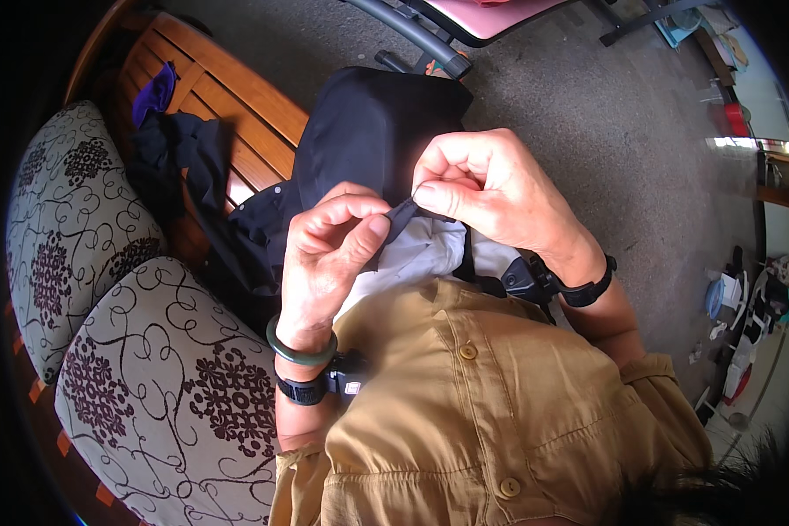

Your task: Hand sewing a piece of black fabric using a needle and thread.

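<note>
A narrow edge of dark cloth (400, 222) is held up in front of my belly. My left hand (332, 243) pinches it between thumb and fingers. At the cloth's upper end, my right hand (493, 187) has its thumb and forefinger pressed together; whatever fine thing may lie between those fingertips is too small to tell. White cloth (427, 250) lies on my lap below the hands. To the left, a dark garment (260, 223) with small pale snaps or buttons spreads from my lap onto the bench.
The slatted wooden bench (237, 125) on the left carries a purple cloth (154, 92) and patterned cushions (171, 368). Ahead stands a metal-framed piece of furniture with a pink top (486, 16). Assorted items (736, 309) lie along the right side of the grey floor (631, 164).
</note>
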`<state>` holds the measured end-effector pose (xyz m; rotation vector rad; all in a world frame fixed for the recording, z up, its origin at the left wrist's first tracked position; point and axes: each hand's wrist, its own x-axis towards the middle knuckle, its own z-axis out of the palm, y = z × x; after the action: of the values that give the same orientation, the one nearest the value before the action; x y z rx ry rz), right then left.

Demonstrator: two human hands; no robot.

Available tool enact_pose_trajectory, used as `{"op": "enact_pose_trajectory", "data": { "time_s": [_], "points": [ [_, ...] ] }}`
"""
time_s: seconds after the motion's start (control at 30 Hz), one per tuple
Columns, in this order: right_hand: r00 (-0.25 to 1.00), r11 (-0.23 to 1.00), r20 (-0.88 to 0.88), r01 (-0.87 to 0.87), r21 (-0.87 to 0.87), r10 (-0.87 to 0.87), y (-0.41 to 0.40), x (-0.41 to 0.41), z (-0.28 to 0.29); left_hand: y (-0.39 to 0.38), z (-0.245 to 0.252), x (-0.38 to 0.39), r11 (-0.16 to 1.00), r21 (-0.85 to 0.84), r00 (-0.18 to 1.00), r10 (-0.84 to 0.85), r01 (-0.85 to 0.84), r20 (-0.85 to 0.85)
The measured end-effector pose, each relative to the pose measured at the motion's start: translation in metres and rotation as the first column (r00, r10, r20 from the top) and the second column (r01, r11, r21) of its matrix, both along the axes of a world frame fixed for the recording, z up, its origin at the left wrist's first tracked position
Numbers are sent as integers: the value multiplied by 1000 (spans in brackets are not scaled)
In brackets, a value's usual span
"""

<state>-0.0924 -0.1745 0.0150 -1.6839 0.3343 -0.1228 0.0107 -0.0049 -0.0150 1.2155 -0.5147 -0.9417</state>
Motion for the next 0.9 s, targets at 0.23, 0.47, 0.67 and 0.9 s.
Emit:
{"op": "enact_pose_trajectory", "data": {
  "time_s": [0.23,0.47,0.67,0.9],
  "points": [
    [1000,992,12,24,121,-26,0,0,3,4,-1,1,1000,4,999,17,-17,-47],
    [1000,987,-9,16,159,-15,0,-2,2,4,-7,-1,996,-8,994,83,-84,-68],
    [999,983,-37,18,182,-12,-2,-2,-1,3,-9,0,996,-17,995,82,-83,-55],
    [1000,983,-16,18,184,-16,-3,-3,-6,2,-9,2,999,-9,999,45,-45,-30]
  ]
}}
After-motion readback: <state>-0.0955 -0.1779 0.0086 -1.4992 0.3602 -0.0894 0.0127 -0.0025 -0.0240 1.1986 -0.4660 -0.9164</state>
